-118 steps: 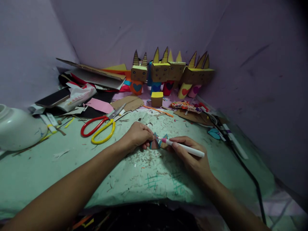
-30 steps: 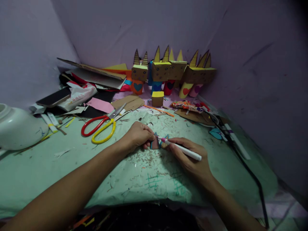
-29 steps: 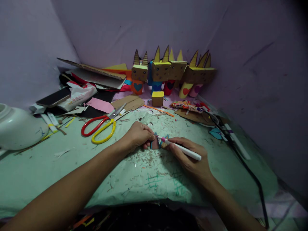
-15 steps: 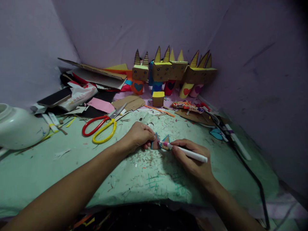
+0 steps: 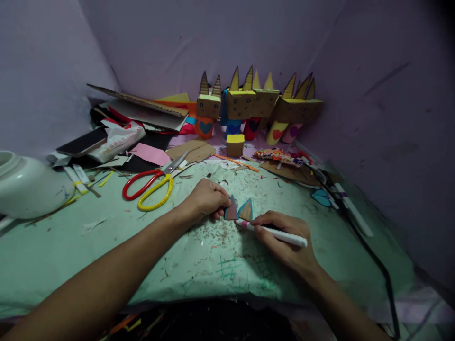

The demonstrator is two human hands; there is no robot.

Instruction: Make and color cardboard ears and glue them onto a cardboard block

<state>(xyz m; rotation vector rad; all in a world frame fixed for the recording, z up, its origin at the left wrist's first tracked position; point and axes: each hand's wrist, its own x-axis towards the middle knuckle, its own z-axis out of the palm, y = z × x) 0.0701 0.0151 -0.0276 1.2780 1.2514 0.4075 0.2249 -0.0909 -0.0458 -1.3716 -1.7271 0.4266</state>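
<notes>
My left hand (image 5: 210,200) is closed, its fingertips pinching the left edge of a small cardboard triangle (image 5: 231,210) with a blue border and a pinkish middle. Right beside that piece lies a second blue-edged triangle (image 5: 245,210), plain brown inside. A white marker (image 5: 280,235) with a pink collar is gripped in my right hand (image 5: 287,237). Its tip points left, at the lower right corner of the pinkish triangle; whether it touches cannot be told. Brown crumbs (image 5: 223,233) are scattered on the green cover below the triangles.
Red-and-yellow-handled scissors (image 5: 155,186) lie left of my hands. Several cardboard figures with pointed ears (image 5: 241,105) stand along the back, behind a small cardboard box (image 5: 235,146). A white jar (image 5: 31,187) lies far left. A black cable (image 5: 369,251) runs down the right side.
My right hand has drawn the marker tip slightly down, from the middle of the pinkish triangle to its lower corner, uncovering the second triangle. My left hand keeps its pinch.
</notes>
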